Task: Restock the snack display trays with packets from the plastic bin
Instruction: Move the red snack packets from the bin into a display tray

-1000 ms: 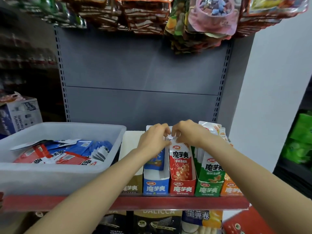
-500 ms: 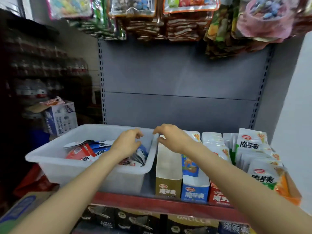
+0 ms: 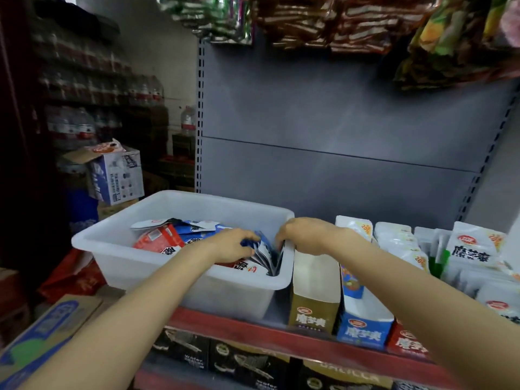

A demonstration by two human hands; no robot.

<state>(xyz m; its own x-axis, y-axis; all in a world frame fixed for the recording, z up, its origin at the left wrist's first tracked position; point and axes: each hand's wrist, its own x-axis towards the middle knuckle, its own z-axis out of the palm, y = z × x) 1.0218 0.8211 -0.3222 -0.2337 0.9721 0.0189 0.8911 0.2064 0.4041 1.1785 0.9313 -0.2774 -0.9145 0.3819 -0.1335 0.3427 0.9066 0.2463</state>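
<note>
Head view: both hands reach into the bin (image 3: 118,243) on the shelf. Left hand (image 3: 230,246) and right hand (image 3: 305,235) curl around upright blue packets (image 3: 264,251), seemingly gathering a bunch for the nearby trays (image 3: 363,319).

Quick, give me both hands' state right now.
Left hand: gripping blue packets in the bin.
Right hand: fingers curled into the same packets.

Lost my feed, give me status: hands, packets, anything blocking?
Left hand and right hand both in the bin, fingers on the upright blue packets. None lifted out. Nothing blocking.
</note>
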